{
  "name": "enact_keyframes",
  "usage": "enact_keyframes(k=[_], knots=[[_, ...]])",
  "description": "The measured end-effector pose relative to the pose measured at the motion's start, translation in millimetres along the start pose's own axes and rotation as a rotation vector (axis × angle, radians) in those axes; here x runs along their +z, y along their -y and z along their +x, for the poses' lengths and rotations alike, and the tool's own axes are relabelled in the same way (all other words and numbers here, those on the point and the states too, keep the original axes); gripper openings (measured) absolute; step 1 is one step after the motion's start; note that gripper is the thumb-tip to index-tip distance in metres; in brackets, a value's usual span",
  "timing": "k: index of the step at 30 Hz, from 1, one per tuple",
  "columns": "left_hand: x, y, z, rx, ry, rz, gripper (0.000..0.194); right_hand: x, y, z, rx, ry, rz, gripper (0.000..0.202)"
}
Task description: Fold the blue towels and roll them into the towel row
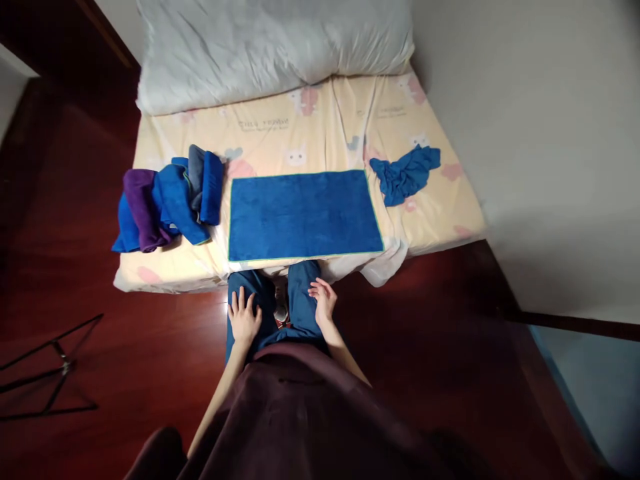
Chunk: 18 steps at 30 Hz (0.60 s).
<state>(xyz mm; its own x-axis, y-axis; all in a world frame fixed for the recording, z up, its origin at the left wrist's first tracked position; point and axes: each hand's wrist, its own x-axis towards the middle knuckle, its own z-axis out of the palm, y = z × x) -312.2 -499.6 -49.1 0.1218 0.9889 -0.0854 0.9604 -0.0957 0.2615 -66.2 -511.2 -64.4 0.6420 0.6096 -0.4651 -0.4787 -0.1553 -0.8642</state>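
Note:
A blue towel (304,215) with a thin green edge lies flat near the front of the bed. My left hand (245,318) rests on my left thigh with its fingers spread, holding nothing. Beside my right thigh, my right hand (324,300) has its fingers loosely bent and apart, with nothing in them. Left of the flat towel lie several rolled or bunched cloths, among them a purple one (143,210), a grey one (196,175) and a blue one (212,189). A crumpled blue cloth (407,175) sits to the right.
The bed (190,133) has a pale patterned sheet, with a large whitish bundle (275,47) across its back. A black metal stand (63,363) is on the dark red floor at the left. A wall (540,153) rises at the right.

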Motion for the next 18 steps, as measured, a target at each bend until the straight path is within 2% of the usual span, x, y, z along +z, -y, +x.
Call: enact_keyframes(k=[3,5,8,11,18], knots=[[-8.6,-1,19,-0.003,0.019,0.000,0.043,20,17,23,0.257,0.115,0.208,0.027],[-12.6,-2,27,-0.017,0.033,-0.009,0.041,33,31,41,0.349,0.168,0.303,0.020],[-14.8,-3,28,-0.026,0.039,-0.027,0.040,52,39,53,0.363,0.167,0.376,0.013],[-15.5,-3,25,-0.023,0.039,-0.037,0.039,67,36,51,0.343,0.132,0.377,0.010],[-15.6,-1,24,-0.017,0.036,-0.031,0.039,77,32,47,0.364,0.115,0.401,0.004]])
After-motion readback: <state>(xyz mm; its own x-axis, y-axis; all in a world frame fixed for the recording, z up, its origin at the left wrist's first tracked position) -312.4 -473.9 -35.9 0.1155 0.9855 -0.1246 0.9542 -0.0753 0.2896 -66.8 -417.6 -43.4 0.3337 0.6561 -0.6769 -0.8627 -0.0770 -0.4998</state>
